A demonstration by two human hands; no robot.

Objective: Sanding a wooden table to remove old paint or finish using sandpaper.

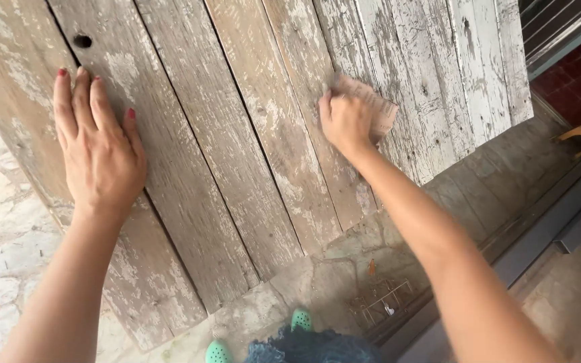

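Sandpaper pressed on a weathered plank door

Right hand clasps the folded sheet against peeling white paint near the middle boards; left hand lies flat and spread on bare grey wood, holding nothing, above the stone floor.

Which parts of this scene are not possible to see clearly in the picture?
- Sandpaper sheet, head view: the right hand covers its left part.
- Wooden panel, head view: top and left cut off by the frame edge.
- Yellow tool, head view: too small to identify.
- Green shoes, head view: mostly hidden by blue fabric.
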